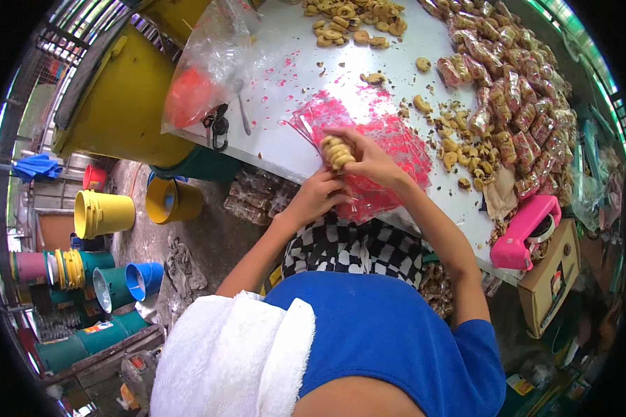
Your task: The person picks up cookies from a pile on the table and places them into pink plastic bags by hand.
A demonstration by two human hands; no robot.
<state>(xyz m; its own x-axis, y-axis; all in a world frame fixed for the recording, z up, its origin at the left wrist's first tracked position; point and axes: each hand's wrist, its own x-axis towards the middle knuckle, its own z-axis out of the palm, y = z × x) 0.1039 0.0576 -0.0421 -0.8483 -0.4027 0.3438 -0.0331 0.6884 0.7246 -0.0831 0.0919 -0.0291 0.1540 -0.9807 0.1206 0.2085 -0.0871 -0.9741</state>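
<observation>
A row of ring-shaped biscuits [337, 152] is gripped in my right hand [370, 156], thumb at its near end and fingers around its far side. Just below it, my left hand [321, 195] has its fingers bent at the bottom of the row; whether they also grip it or a bag's edge I cannot tell. Both hands are above a fanned stack of clear plastic bags with pink print [391, 156], at the near edge of the white table [292, 114]. Loose ring biscuits [344, 21] lie in a pile at the far side.
Filled biscuit packets [516, 88] are heaped on the right, beside broken biscuits [461, 140]. A pink tape dispenser [524, 234] stands at the near right corner, close to a cardboard box [548, 281]. On the left are a spoon [244, 109], scissors [219, 125] and a clear plastic bag [214, 57].
</observation>
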